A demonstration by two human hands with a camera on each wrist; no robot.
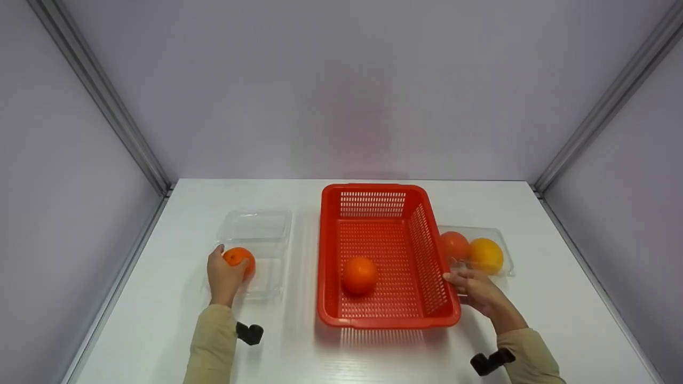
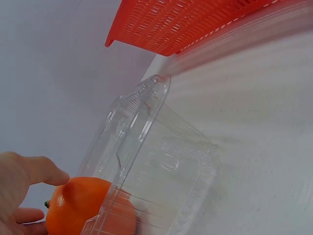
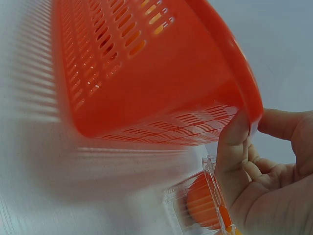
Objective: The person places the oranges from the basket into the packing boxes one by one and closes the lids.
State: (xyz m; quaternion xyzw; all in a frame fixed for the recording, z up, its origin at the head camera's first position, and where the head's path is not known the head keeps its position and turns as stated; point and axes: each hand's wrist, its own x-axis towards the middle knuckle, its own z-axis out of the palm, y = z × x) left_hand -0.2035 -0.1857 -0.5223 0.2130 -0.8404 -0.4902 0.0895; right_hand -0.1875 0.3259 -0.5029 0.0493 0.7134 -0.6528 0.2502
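Note:
On the left, my left hand [image 1: 224, 274] grips an orange [image 1: 248, 260] with a green stem end, thumb on one side and fingers on the other. The orange sits partly inside a clear plastic clamshell box [image 2: 168, 161], behind its wall in the left wrist view. My right hand [image 1: 477, 290] pinches the right rim of a red plastic basket [image 3: 161, 93], thumb and fingers on either side of the edge. Inside the basket, towards the front, lies another orange [image 1: 359, 276].
Right of the basket, beside my right hand, a second clear box [image 1: 493, 233] holds a reddish-orange fruit [image 1: 455, 246] and a yellow-orange fruit [image 1: 486, 256]. Everything stands on a white table [image 1: 144, 320] with pale walls on three sides.

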